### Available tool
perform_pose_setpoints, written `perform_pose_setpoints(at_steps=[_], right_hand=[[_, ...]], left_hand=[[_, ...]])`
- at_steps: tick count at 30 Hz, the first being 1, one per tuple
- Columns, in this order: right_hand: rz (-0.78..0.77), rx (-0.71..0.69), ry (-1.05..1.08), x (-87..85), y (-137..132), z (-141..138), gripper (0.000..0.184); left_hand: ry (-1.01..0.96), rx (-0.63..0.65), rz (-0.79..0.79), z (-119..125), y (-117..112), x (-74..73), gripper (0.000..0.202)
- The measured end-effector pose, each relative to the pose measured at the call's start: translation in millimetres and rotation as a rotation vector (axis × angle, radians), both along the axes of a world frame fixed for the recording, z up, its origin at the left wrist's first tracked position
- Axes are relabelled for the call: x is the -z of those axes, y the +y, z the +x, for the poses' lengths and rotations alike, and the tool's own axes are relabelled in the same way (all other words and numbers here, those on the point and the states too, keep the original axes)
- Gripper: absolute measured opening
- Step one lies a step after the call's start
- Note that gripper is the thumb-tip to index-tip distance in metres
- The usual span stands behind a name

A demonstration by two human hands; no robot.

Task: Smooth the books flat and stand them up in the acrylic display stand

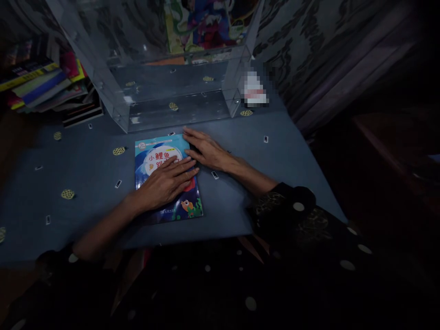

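Observation:
A thin children's book (161,153) with a blue cover, a white circle and cartoon fish lies flat on the blue table (85,192). My left hand (165,181) rests palm down on the middle of the cover, fingers stretched out flat. My right hand (206,149) lies flat at the book's upper right corner, fingers extended along its right edge and touching the cover. Neither hand grips anything.
A clear acrylic box (172,91), open toward me, stands just behind the book with colourful books behind it. A stack of books (44,82) sits at the far left. Small yellow and black-white stickers dot the table. A dark patterned wall rises on the right.

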State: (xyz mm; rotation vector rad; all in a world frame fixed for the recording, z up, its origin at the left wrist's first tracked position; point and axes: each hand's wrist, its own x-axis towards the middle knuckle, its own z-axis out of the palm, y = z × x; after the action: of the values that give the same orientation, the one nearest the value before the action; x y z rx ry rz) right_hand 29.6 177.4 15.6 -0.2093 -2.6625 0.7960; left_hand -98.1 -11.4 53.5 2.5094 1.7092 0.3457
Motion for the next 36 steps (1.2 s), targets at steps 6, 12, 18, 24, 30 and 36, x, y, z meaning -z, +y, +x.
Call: perform_pose_setpoints(at_steps=[6, 12, 18, 24, 30, 36], right_hand=[[0.027, -0.020, -0.043, -3.2, -2, 4, 0.064], [0.022, -0.041, -0.072, -6.9, -3, 7, 0.080], [0.035, -0.036, -0.104, -10.1, -10, 8, 0.076], [0.106, 0.021, -0.102, -11.4, -27, 10, 0.055], [0.168, -0.003, -0.071, -9.7, -42, 19, 0.046], [0.186, -0.043, -0.072, -11.7, -61, 46, 0.056]], left_hand=[[0.033, 0.042, 0.011, 7, -9, -0.2, 0.041], [0.035, 0.074, 0.013, 13, -21, 0.2, 0.042], [0.047, 0.084, -0.013, 20, -32, -0.7, 0.043], [0.051, 0.080, -0.031, 31, -45, -2.0, 0.044], [0.047, 0.081, -0.011, 44, -61, -5.6, 0.043], [0.030, 0.034, 0.035, 55, -76, 0.3, 0.040]])
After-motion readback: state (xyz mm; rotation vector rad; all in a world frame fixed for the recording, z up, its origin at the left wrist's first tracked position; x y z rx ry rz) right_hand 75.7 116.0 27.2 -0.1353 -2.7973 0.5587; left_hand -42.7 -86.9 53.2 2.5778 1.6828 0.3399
